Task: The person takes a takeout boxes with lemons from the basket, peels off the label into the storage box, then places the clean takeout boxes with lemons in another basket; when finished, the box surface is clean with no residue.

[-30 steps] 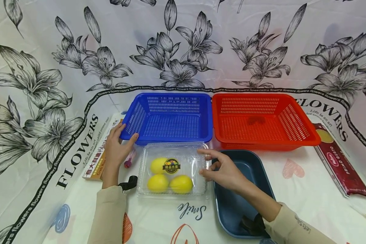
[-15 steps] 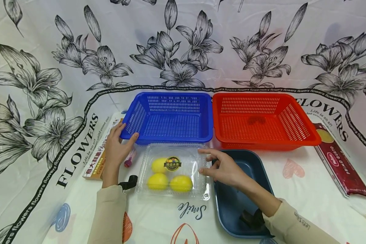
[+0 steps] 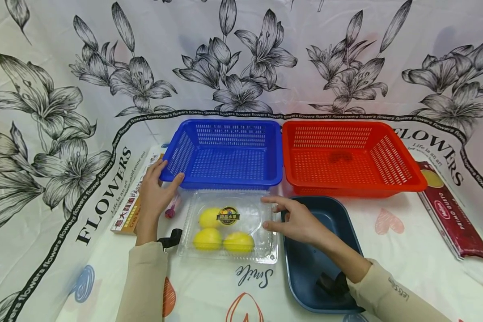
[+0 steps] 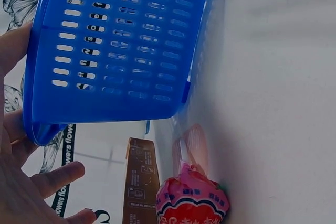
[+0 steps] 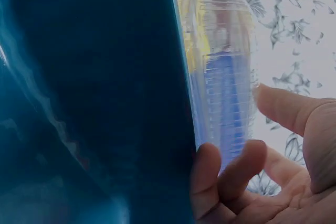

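Observation:
A clear plastic fruit box (image 3: 261,250) holds three lemons (image 3: 207,239), its lid bearing a dark round sticker (image 3: 227,216). My right hand (image 3: 299,222) is at the box's right side, thumb and forefinger spread at its edge. In the right wrist view, the thumb is right at the clear lid and the other fingers (image 5: 210,163) bend loosely near the blue-green pan's wall. My left hand (image 3: 157,190) rests at the front left corner of the blue basket (image 3: 225,183), thumb and fingers spread about the rim. In the left wrist view, two lower fingers (image 4: 63,179) stand off the basket.
A red basket (image 3: 354,190) stands right of the blue one. The blue-green pan (image 3: 311,268) lies below my right forearm. A pasta box (image 3: 126,212) and a wrapped lollipop (image 4: 191,200) are at the left, and a dark red packet (image 3: 455,212) at the far right.
The clear box's lid has shifted slightly, so its front right corner shows lower and farther right. Both hands stay nearly in place; the head view has tilted a little.

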The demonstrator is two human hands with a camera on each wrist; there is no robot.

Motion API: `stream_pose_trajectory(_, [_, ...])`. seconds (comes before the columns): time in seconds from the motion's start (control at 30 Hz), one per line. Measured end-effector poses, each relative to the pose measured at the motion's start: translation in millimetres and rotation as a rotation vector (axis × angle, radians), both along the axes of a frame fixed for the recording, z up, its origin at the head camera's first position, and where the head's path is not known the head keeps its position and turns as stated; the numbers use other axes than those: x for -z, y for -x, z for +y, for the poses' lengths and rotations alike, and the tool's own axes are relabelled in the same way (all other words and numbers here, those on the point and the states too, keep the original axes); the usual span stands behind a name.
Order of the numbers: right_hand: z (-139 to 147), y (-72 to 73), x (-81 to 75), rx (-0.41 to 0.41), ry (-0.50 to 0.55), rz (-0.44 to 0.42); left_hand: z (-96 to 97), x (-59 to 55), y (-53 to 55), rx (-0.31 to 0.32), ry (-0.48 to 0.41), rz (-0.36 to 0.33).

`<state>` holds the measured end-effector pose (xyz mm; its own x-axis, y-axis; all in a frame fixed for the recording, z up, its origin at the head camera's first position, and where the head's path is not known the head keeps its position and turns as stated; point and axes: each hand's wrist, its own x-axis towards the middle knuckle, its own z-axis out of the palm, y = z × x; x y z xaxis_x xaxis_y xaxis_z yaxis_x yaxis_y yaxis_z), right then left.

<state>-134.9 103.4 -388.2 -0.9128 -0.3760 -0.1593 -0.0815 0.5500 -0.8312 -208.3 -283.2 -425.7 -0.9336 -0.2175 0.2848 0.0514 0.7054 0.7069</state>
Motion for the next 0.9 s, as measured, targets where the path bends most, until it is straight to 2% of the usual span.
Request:
stream_pose_trajectory(0.2, [1.3, 1.9, 1.8, -0.079, -0.042, 0.088, 0.6, -0.7, 0.7, 0.0, 0.002, 0.016])
stream_pose_trajectory(0.3, [1.1, 2.7, 2.5, -0.097, -0.045, 0.1, 1.0, -0.9, 0.5, 0.002, 0.0, 0.015])
stream_pose_trajectory(0.9, [7.5, 0.2, 1.9, -0.061, -0.086, 0.108, 0.3, -0.6, 0.4, 0.005, 0.0, 0.005])
